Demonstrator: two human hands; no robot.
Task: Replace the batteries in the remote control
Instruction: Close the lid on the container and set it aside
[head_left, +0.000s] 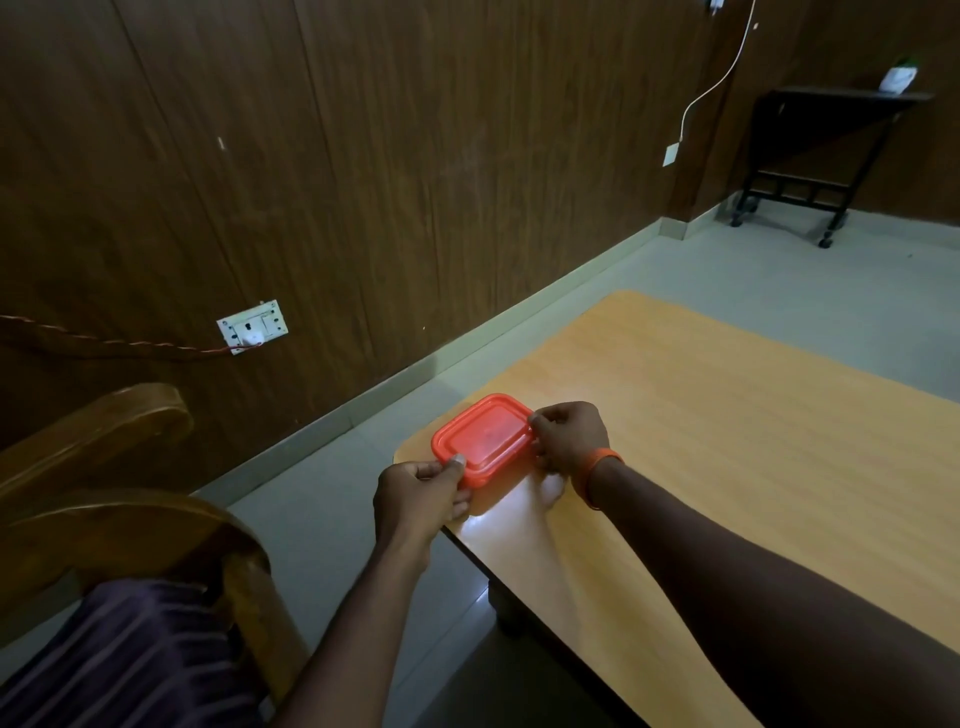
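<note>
From the head view, the person sits beside a light orange-toned wooden table and reaches both arms out to a flat red plastic box with a snap-on lid, which rests near the table's near-left corner, close to the edge. The left hand pinches the box's near corner, thumb on top of the lid rim and fingers curled under the side; its grip is closed on the box. The right hand, with an orange band on its wrist, clamps the opposite far-right corner in the same way, so its grip too is closed on the box. Holding it at two diagonal corners looks to me like a way to steady the base while peeling the lid up, though the lid sits flat and sealed at this moment. No remote control and no batteries show anywhere; I judge they may lie inside the box, but the lid is opaque and I cannot tell. The task seems barely begun. A curved brown wooden chair stands at the left, and a white wall socket sits on the dark panelled wall behind.
</note>
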